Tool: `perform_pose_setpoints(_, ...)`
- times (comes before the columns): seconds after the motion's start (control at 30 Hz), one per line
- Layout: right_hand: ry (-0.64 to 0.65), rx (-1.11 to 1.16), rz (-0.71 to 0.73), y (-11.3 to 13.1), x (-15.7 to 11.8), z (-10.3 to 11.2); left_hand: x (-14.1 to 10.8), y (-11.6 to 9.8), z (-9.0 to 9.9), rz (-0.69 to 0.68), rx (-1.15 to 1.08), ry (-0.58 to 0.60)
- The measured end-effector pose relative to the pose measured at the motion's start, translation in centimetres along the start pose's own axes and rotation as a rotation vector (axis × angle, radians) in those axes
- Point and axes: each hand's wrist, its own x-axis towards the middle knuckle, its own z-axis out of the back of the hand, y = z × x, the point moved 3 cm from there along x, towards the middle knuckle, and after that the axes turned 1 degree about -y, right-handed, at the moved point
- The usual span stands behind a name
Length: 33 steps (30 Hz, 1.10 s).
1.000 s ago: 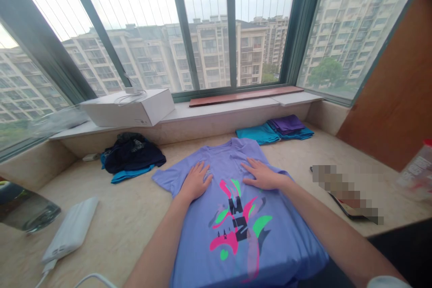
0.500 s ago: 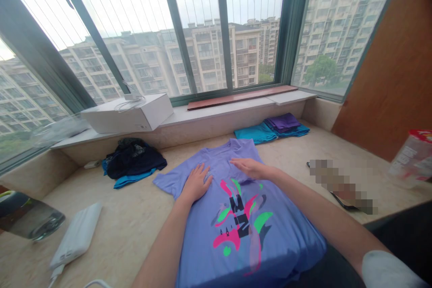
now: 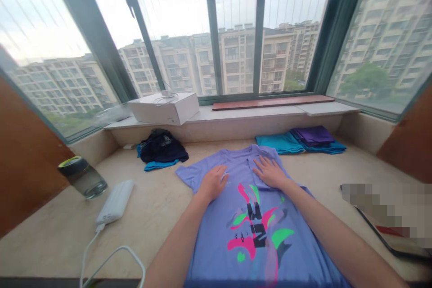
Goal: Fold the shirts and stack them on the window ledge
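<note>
A purple T-shirt (image 3: 222,238) with a pink, green and black print lies spread on the beige counter, its collar toward the window and its lower part running out of view at the bottom. My left hand (image 3: 213,183) rests on the left chest area, fingers extended. On the right chest, below the shoulder, my right hand (image 3: 270,172) presses flat with its fingers spread. A small fold of cloth shows beside the right fingertips. The shirt's right sleeve is mostly hidden by my right arm.
Folded blue and purple clothes (image 3: 280,143) lie at the back right, dark clothes (image 3: 162,146) at the back left. A water bottle (image 3: 83,177), a white power bank (image 3: 115,202) with cable, and a blurred flat item (image 3: 388,216) flank the shirt. A white box (image 3: 162,110) sits on the sill.
The view has swung left, so things appear further right. My right hand has turned from edge-on to flat with spread fingers, nearer the shirt's right shoulder. My left hand stays on the left chest.
</note>
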Motion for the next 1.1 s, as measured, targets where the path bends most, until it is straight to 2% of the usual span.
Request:
perform_pose_setpoints(0.13, 0.002, -0.047, 0.007, -0.5, 0.3, -1.3, -1.3, 2.2, 2.6, 0.296, 0.177, -0.067)
perform_pose_setpoints(0.27, 0.006, -0.015, 0.020, -0.7, 0.3, -1.5, -3.0, 5.4, 3.7, 0.492, 0.237, -0.027)
perform_pose_setpoints(0.37, -0.003, 0.019, 0.021, -0.6, 0.1, -1.0, -3.5, 6.3, 3.1, 0.522, 0.221, 0.027)
perform_pose_setpoints(0.47, -0.003, 0.035, 0.059, -0.5, -0.3, -0.5, -3.5, 6.0, 2.2, 0.510, 0.165, 0.015)
perform_pose_setpoints(0.6, 0.040, 0.044, 0.135, -0.1, -1.0, -0.1, -3.2, 6.2, 2.1, 0.541, 0.070, -0.065)
perform_pose_setpoints(0.77, 0.058, 0.045, 0.145, 0.1, -1.4, 0.2, -2.1, 7.6, 3.9, 0.647, -0.065, -0.258)
perform_pose_setpoints(0.83, 0.063, 0.048, 0.147, 0.1, -1.3, 0.3, -1.2, 7.1, 4.7, 0.625, -0.119, -0.340)
perform_pose_setpoints(0.9, 0.067, 0.053, 0.146, 0.0, -1.3, 0.3, -0.2, 5.5, 5.0, 0.506, -0.206, -0.337)
perform_pose_setpoints(0.97, 0.069, 0.060, 0.144, 0.0, -1.3, 0.3, 0.8, 3.0, 4.5, 0.264, -0.315, -0.187)
perform_pose_setpoints(1.03, 0.071, 0.065, 0.145, 0.0, -1.3, 0.3, 1.2, 0.4, 3.3, 0.012, -0.351, 0.048)
perform_pose_setpoints(1.1, 0.072, 0.067, 0.145, 0.0, -1.4, 0.4, 1.2, -1.0, 1.8, -0.078, -0.268, 0.213)
